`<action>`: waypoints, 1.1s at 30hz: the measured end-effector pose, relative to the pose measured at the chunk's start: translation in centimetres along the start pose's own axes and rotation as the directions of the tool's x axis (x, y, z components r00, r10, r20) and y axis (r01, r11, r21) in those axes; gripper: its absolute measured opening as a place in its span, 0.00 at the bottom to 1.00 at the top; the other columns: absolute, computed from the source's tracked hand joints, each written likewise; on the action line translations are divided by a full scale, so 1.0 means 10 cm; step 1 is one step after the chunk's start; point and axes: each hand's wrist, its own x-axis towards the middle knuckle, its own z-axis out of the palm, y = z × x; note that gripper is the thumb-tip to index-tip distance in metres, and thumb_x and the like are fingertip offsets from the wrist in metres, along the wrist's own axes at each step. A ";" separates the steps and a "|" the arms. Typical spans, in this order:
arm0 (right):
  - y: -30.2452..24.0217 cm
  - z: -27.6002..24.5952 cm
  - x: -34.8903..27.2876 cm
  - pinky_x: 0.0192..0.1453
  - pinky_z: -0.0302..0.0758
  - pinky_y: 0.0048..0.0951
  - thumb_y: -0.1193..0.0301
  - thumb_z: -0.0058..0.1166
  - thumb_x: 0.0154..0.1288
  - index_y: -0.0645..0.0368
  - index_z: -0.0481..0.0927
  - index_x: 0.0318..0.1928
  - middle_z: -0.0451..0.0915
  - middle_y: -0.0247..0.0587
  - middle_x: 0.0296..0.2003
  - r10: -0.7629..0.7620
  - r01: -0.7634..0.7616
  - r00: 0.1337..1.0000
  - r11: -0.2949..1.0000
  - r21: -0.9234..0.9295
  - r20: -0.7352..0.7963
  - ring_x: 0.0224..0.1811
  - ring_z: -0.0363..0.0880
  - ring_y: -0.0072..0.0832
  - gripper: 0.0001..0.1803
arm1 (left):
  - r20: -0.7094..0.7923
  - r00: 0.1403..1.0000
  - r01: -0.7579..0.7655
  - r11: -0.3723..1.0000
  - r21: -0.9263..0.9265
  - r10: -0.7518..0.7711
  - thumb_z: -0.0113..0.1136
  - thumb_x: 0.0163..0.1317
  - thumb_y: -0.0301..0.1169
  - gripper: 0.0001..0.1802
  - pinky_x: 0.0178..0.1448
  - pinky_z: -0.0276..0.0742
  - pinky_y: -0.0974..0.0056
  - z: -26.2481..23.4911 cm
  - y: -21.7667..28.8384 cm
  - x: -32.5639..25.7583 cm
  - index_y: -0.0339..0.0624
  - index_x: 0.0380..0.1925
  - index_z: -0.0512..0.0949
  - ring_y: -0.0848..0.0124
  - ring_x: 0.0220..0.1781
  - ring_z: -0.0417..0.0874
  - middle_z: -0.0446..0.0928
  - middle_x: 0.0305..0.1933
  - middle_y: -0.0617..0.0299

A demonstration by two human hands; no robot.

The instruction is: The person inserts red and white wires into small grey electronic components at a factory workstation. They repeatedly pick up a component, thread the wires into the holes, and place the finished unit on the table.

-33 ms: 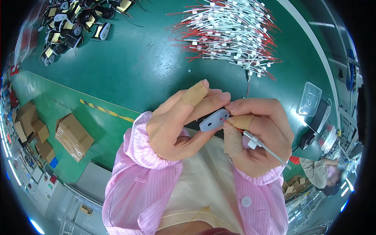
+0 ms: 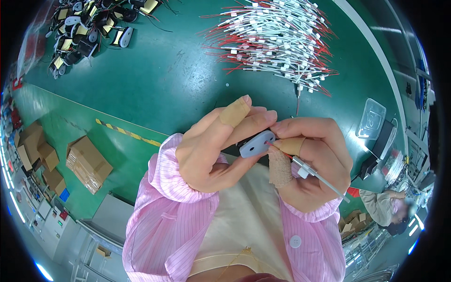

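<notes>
Between the thumb and fingers of my left hand point(image 2: 206, 150) is a small black part with a pale grey oval end plate point(image 2: 253, 146). A dark hole shows in the plate, and its black body is mostly hidden by my fingers. My right hand point(image 2: 314, 160) pinches a wire lead point(image 2: 305, 168), which has a red end, a light grey sleeve and a small white block. The red tip meets the plate's right end, at a hole there; how deep it sits I cannot tell. Tan tape wraps fingers on both hands.
A heap of similar wire leads point(image 2: 277, 42) lies at the far middle of the green table point(image 2: 183, 89). Black parts with yellow patches point(image 2: 84, 33) pile up far left. A clear plastic box point(image 2: 372, 119) sits at right. Cardboard boxes point(image 2: 88, 164) stand left; another person point(image 2: 383, 209) is at lower right.
</notes>
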 end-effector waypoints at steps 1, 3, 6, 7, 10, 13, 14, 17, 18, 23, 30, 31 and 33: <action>0.00 0.00 0.00 0.26 0.74 0.25 0.88 0.65 0.39 0.66 0.79 0.27 0.79 0.44 0.34 0.004 -0.004 1.000 1.000 0.003 0.003 0.25 0.78 0.30 0.12 | 0.005 1.000 0.002 1.000 -0.008 -0.002 0.61 0.48 0.10 0.48 0.53 0.79 0.55 0.00 0.00 0.00 0.27 0.69 0.49 0.50 0.57 0.78 0.78 0.53 0.40; 0.00 -0.02 0.00 0.26 0.74 0.25 0.88 0.65 0.38 0.66 0.79 0.27 0.79 0.44 0.34 0.009 -0.009 1.000 1.000 0.005 0.012 0.25 0.78 0.30 0.13 | 0.010 1.000 -0.014 1.000 -0.016 0.014 0.61 0.48 0.10 0.50 0.53 0.80 0.54 -0.01 -0.02 -0.01 0.32 0.70 0.48 0.48 0.56 0.79 0.76 0.55 0.38; -0.01 -0.02 0.00 0.26 0.74 0.25 0.88 0.66 0.38 0.66 0.79 0.27 0.79 0.44 0.34 0.016 -0.016 1.000 1.000 0.010 0.017 0.25 0.78 0.30 0.13 | -0.003 0.995 -0.096 0.995 -0.007 0.096 0.62 0.48 0.10 0.53 0.52 0.80 0.51 0.01 -0.07 -0.02 0.40 0.72 0.46 0.45 0.54 0.80 0.73 0.58 0.35; -0.02 -0.02 0.00 0.26 0.74 0.25 0.88 0.66 0.38 0.66 0.79 0.27 0.79 0.44 0.34 0.015 -0.015 1.000 1.000 0.005 0.017 0.25 0.78 0.29 0.13 | -0.004 0.993 -0.116 0.993 -0.004 0.116 0.62 0.47 0.10 0.54 0.51 0.80 0.50 0.01 -0.07 -0.01 0.43 0.73 0.45 0.44 0.54 0.80 0.72 0.59 0.34; -0.02 -0.01 0.00 0.26 0.74 0.25 0.88 0.66 0.39 0.66 0.79 0.27 0.79 0.44 0.34 0.000 0.000 1.000 1.000 -0.019 0.018 0.25 0.78 0.29 0.13 | 0.009 0.994 -0.112 0.994 0.000 0.112 0.62 0.47 0.10 0.55 0.51 0.80 0.49 0.00 -0.07 -0.01 0.46 0.73 0.45 0.42 0.53 0.81 0.70 0.60 0.32; -0.02 0.03 -0.02 0.26 0.74 0.25 0.86 0.67 0.39 0.65 0.79 0.28 0.78 0.43 0.34 -0.007 0.008 1.000 0.999 -0.044 0.016 0.25 0.77 0.29 0.13 | -0.004 0.993 -0.118 0.993 0.021 0.118 0.62 0.47 0.10 0.54 0.51 0.80 0.49 0.01 -0.06 -0.02 0.45 0.73 0.46 0.43 0.53 0.81 0.71 0.60 0.32; -0.01 0.03 -0.02 0.26 0.74 0.25 0.86 0.68 0.40 0.65 0.78 0.28 0.78 0.43 0.34 -0.005 0.006 1.000 0.999 -0.051 0.023 0.25 0.77 0.29 0.13 | -0.016 0.992 -0.124 0.992 0.037 0.125 0.63 0.47 0.11 0.54 0.52 0.79 0.50 0.02 -0.07 -0.02 0.45 0.73 0.46 0.43 0.53 0.81 0.72 0.59 0.32; -0.04 -0.03 -0.01 0.28 0.73 0.25 0.83 0.68 0.43 0.65 0.78 0.33 0.78 0.44 0.34 0.097 -0.093 0.991 0.994 -0.053 0.092 0.26 0.76 0.28 0.15 | -0.023 0.995 -0.098 0.993 0.071 0.100 0.65 0.47 0.12 0.51 0.53 0.79 0.52 0.00 -0.06 -0.02 0.41 0.71 0.50 0.46 0.54 0.81 0.75 0.55 0.34; -0.10 -0.06 0.01 0.31 0.73 0.25 0.82 0.67 0.46 0.66 0.78 0.36 0.78 0.45 0.35 0.175 -0.172 0.976 0.984 -0.034 0.129 0.28 0.76 0.27 0.14 | -0.035 0.996 -0.075 0.993 0.088 0.078 0.66 0.47 0.12 0.50 0.54 0.79 0.53 0.00 -0.05 -0.02 0.38 0.70 0.52 0.47 0.54 0.81 0.76 0.54 0.34; -0.09 -0.11 -0.07 0.35 0.75 0.25 0.80 0.66 0.51 0.67 0.77 0.41 0.78 0.45 0.34 0.241 -0.255 0.967 0.933 0.253 0.088 0.28 0.75 0.26 0.16 | -0.143 0.989 -0.021 0.989 0.143 0.042 0.68 0.45 0.12 0.39 0.55 0.77 0.55 0.02 -0.02 -0.02 0.27 0.60 0.63 0.52 0.52 0.82 0.79 0.50 0.38; 0.01 -0.06 -0.13 0.31 0.76 0.22 0.85 0.65 0.49 0.67 0.82 0.35 0.81 0.46 0.32 0.137 -0.137 0.990 0.967 0.215 0.017 0.27 0.80 0.28 0.10 | -0.218 0.959 -0.119 0.958 0.262 0.178 0.72 0.38 0.15 0.24 0.41 0.79 0.60 0.06 -0.03 0.07 0.30 0.41 0.79 0.56 0.41 0.81 0.80 0.43 0.50; 0.00 -0.06 -0.12 0.31 0.76 0.23 0.85 0.65 0.49 0.67 0.82 0.35 0.81 0.46 0.31 0.130 -0.133 0.991 0.974 0.182 0.030 0.27 0.81 0.28 0.10 | -0.209 0.961 -0.120 0.951 0.286 0.184 0.71 0.37 0.15 0.24 0.41 0.78 0.60 0.05 -0.04 0.08 0.31 0.41 0.79 0.56 0.41 0.80 0.79 0.43 0.51; -0.01 -0.07 -0.09 0.30 0.76 0.23 0.86 0.64 0.49 0.65 0.83 0.34 0.81 0.46 0.31 0.116 -0.122 0.992 0.986 0.115 0.057 0.27 0.81 0.28 0.10 | -0.189 0.963 -0.122 0.935 0.334 0.193 0.71 0.36 0.16 0.25 0.41 0.76 0.60 0.03 -0.02 0.09 0.34 0.41 0.79 0.57 0.41 0.79 0.78 0.44 0.52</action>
